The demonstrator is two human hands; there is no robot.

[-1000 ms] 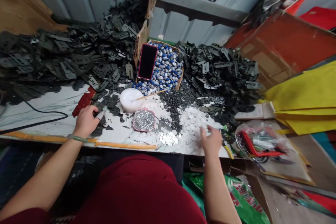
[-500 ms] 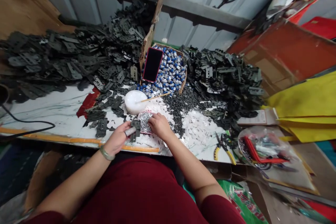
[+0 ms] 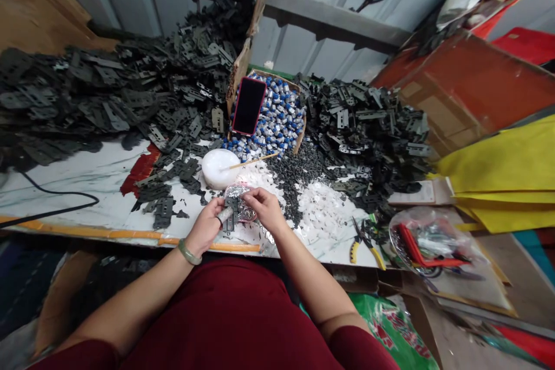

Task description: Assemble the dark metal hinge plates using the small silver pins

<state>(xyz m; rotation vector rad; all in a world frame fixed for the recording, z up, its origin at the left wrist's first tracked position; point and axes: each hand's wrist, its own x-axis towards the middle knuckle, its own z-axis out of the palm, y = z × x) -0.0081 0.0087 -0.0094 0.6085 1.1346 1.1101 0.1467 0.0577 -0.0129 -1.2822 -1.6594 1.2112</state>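
My left hand [image 3: 208, 225] is closed on a dark grey plastic plate [image 3: 229, 213] held upright at the table's near edge, its thumb wrapped in grey tape. My right hand [image 3: 262, 208] is pinched beside that plate, over a pink-rimmed dish of small metal pins [image 3: 241, 203]; what its fingertips hold is too small to name. A white bowl [image 3: 219, 166] with a thin wooden stick stands just behind the dish.
Big heaps of dark plates [image 3: 130, 92] fill the table's left and right [image 3: 368, 127]. A cardboard box of blue-and-silver parts [image 3: 281, 118] carries a phone [image 3: 248, 105]. Small grey bits [image 3: 295, 170], white bits [image 3: 325, 208], yellow-handled pliers [image 3: 366, 240] and a black cable [image 3: 52, 205] lie around.
Both hands came in from the sides to the middle. The left hand brought a dark plate from the small pile; the right left the white bits and now pinches beside the plate.
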